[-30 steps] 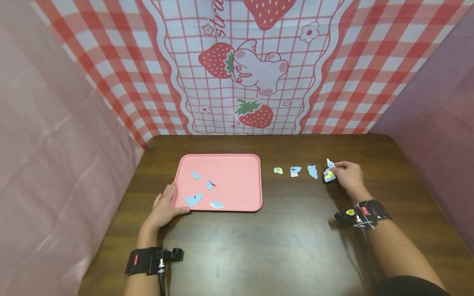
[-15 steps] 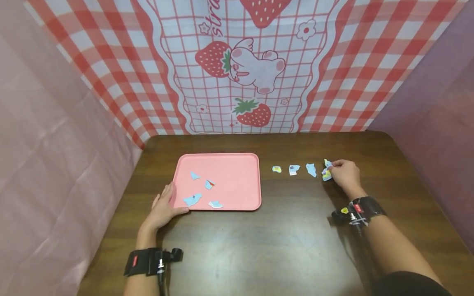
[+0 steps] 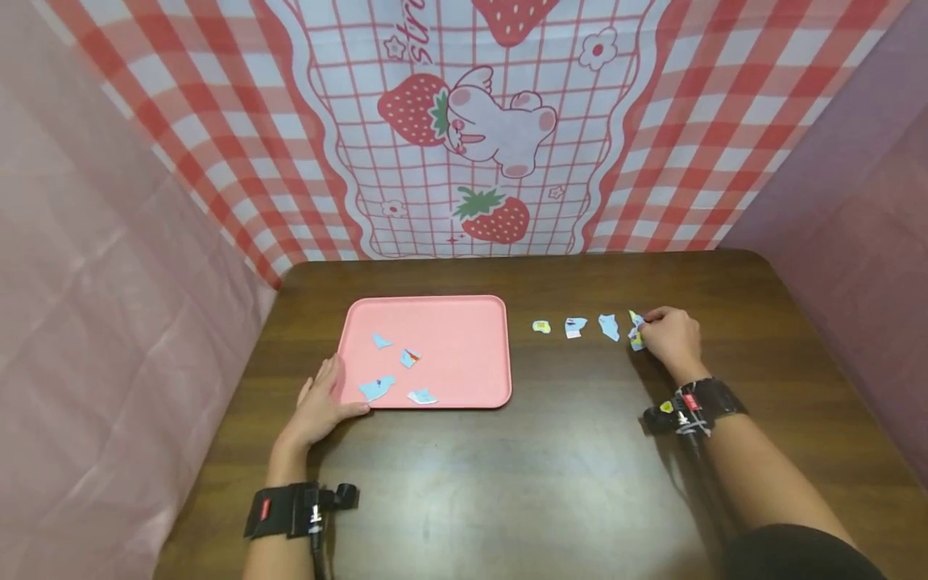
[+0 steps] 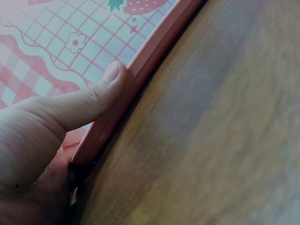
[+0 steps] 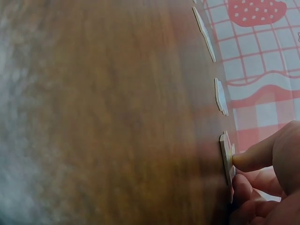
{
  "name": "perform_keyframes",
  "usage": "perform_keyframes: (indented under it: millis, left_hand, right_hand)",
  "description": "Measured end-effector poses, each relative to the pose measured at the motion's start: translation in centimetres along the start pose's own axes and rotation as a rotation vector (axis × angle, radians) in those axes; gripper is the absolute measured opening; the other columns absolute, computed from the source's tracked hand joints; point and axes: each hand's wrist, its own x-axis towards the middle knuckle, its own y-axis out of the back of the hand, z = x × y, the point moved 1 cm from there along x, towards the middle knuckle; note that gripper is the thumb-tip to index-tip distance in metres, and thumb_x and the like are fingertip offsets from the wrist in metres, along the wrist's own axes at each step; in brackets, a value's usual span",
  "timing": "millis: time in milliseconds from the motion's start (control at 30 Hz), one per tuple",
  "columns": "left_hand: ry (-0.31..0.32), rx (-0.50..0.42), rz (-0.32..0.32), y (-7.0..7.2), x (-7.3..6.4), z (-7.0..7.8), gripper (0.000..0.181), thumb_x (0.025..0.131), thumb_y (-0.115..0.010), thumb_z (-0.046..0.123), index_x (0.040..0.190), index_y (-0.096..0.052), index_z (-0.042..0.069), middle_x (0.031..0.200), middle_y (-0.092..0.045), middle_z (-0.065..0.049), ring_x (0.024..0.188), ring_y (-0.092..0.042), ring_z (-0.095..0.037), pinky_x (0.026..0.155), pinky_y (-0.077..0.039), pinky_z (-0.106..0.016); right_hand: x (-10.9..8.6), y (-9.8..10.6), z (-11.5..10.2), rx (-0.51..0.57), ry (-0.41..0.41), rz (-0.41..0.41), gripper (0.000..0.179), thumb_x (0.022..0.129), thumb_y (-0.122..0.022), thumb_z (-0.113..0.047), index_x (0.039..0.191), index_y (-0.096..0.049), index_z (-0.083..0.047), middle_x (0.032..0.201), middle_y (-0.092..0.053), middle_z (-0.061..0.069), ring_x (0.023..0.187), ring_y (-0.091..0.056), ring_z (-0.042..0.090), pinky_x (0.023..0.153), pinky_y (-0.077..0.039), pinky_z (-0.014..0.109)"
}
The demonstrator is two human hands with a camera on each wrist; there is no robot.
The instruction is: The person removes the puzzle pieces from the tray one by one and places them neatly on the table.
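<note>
My left hand (image 3: 315,407) rests at the near left corner of the pink tray (image 3: 464,354), fingers spread along its left side. In the left wrist view the thumb (image 4: 96,96) lies straight on the tray's rim. My right hand (image 3: 673,337) pinches a blue and yellow puzzle piece (image 3: 636,341) at the right end of a row on the table. In the right wrist view thumb and fingertips meet at this piece (image 5: 225,157), which overlaps another one; the fingers partly hide both. Left of it in the row lie a pale blue piece (image 3: 609,326), a blue-white piece (image 3: 575,326) and a yellow piece (image 3: 540,326).
Several blue pieces, among them a large one (image 3: 377,388) and one with a red mark (image 3: 410,358), lie in the tray's left half. The brown wooden table (image 3: 464,483) ends at a checked strawberry cloth (image 3: 500,161) behind. A cable runs from each wrist camera.
The right hand still holds its piece at the row's end and has shifted slightly left with it, towards the neighbouring piece. The left hand stays on the tray. The head view shifts a little.
</note>
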Motion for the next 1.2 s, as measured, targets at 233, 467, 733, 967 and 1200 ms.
perform_keyframes:
  millis: [233, 467, 733, 967, 1200]
  left_hand:
    - [0.000, -0.007, 0.001, -0.01, 0.00, -0.01, 0.116, 0.080, -0.083, 0.042, 0.157, -0.012, -0.010, 0.163, -0.013, -0.029, 0.152, -0.005, -0.044, 0.117, 0.000, -0.062]
    - [0.002, -0.003, 0.006, -0.05, -0.10, -0.24, 0.115, 0.080, -0.083, 0.042, 0.157, -0.013, -0.009, 0.164, -0.013, -0.028, 0.152, -0.005, -0.043, 0.117, 0.001, -0.061]
    - [-0.007, -0.008, 0.008, -0.13, 0.03, -0.10, 0.115, 0.080, -0.083, 0.041, 0.157, -0.013, -0.009, 0.163, -0.013, -0.029, 0.152, -0.005, -0.044, 0.117, 0.001, -0.062]
    - [-0.021, 0.027, 0.013, -0.28, 0.23, -0.18, 0.115, 0.081, -0.081, 0.044, 0.157, -0.013, -0.010, 0.163, -0.013, -0.029, 0.152, -0.005, -0.045, 0.116, 0.000, -0.063]
    - [-0.005, 0.017, 0.002, -0.39, 0.26, -0.16, 0.115, 0.081, -0.081, 0.044, 0.158, -0.012, -0.008, 0.164, -0.012, -0.027, 0.152, -0.004, -0.043, 0.117, 0.001, -0.061]
  right_hand:
    - [-0.02, -0.09, 0.24, 0.003, -0.031, -0.004, 0.026, 0.087, -0.062, -0.020, 0.101, -0.073, -0.001, 0.106, -0.071, 0.023, 0.099, -0.061, 0.046, 0.075, -0.047, 0.053]
    - [-0.05, -0.11, 0.30, 0.038, -0.023, 0.051, 0.029, 0.088, -0.057, -0.019, 0.100, -0.073, 0.002, 0.102, -0.071, 0.025, 0.098, -0.061, 0.050, 0.078, -0.047, 0.055]
    - [-0.09, 0.15, 0.34, 0.046, -0.015, 0.086, 0.027, 0.088, -0.056, -0.015, 0.098, -0.072, 0.005, 0.099, -0.070, 0.027, 0.097, -0.061, 0.048, 0.084, -0.045, 0.055]
    - [-0.21, 0.16, 0.06, 0.076, -0.032, 0.090, 0.028, 0.088, -0.058, -0.015, 0.100, -0.070, 0.007, 0.103, -0.066, 0.030, 0.104, -0.054, 0.048, 0.090, -0.040, 0.054]
    - [-0.66, 0.20, -0.19, 0.110, -0.055, 0.071, 0.029, 0.088, -0.057, -0.014, 0.103, -0.068, 0.008, 0.105, -0.063, 0.030, 0.113, -0.044, 0.047, 0.095, -0.035, 0.053]
